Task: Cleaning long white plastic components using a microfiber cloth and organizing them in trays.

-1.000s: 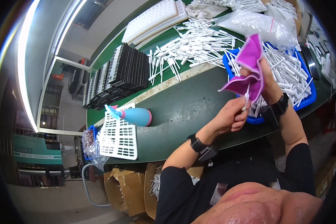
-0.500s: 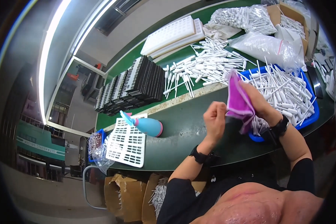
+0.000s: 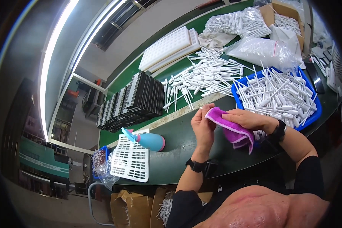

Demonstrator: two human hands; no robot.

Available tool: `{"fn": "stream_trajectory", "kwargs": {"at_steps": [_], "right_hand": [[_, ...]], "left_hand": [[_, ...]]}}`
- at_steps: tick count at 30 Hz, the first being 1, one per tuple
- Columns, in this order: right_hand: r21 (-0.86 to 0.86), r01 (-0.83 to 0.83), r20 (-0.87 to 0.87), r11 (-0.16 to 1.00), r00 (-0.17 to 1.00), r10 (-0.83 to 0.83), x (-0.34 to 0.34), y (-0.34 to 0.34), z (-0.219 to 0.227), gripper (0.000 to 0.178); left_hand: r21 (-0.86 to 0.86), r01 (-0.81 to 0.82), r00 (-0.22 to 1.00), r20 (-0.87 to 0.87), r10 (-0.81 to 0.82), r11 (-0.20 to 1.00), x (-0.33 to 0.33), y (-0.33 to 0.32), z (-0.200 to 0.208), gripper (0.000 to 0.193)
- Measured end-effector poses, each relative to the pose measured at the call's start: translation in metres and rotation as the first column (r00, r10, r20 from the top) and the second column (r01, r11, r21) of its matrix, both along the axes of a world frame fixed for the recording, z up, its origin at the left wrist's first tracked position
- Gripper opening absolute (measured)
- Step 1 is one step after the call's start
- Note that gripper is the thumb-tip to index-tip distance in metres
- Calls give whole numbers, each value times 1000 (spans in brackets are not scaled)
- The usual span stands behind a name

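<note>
A purple cloth with a pale edge hangs from my right hand, whose fingers are closed on it. My left hand is closed, with its fingertips against the cloth's left corner. From its grip pokes the end of a white plastic stick; the rest of the stick is hidden by fingers and cloth. Just beyond my right hand, a blue basket is heaped with white plastic sticks that have thick ends. More loose sticks are spread over the green table beyond my left hand.
Stacked black trays stand left, with white perforated blocks behind. A light-blue spray bottle lies on a white slotted rack. Filled plastic bags and a cardboard box sit far right. Open cartons are below the table.
Both hands have come down and left, away from the basket. My left hand's fingertips now meet the cloth, and a white stick end shows there. The cloth has swung lower.
</note>
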State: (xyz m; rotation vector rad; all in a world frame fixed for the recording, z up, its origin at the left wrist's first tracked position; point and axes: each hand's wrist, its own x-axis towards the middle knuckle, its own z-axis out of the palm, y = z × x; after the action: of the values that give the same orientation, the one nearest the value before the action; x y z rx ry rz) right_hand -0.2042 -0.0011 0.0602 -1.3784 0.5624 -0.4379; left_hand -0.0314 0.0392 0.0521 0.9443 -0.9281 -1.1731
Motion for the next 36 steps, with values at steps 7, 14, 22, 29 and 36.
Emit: {"fn": "stream_trajectory", "kwargs": {"at_steps": [7, 14, 22, 29, 36], "right_hand": [[358, -94, 266, 929, 964, -5, -7, 4, 15, 36], [193, -229, 337, 954, 929, 154, -14, 17, 34, 39], [-600, 221, 5, 769, 962, -273, -8, 10, -2, 41], [128, 146, 293, 981, 939, -178, -23, -3, 17, 46], [649, -138, 657, 749, 598, -459, -38, -14, 19, 43]], "left_hand": [[-216, -139, 990, 2, 143, 966, -9, 10, 14, 29], [-390, -205, 936, 190, 296, 898, -11, 30, 44, 31], [-132, -148, 948, 263, 178, 980, -17, -21, 54, 29], [-122, -81, 936, 331, 118, 989, -34, -74, 51, 28], [91, 307, 945, 86, -314, 947, -68, -140, 56, 27]]}}
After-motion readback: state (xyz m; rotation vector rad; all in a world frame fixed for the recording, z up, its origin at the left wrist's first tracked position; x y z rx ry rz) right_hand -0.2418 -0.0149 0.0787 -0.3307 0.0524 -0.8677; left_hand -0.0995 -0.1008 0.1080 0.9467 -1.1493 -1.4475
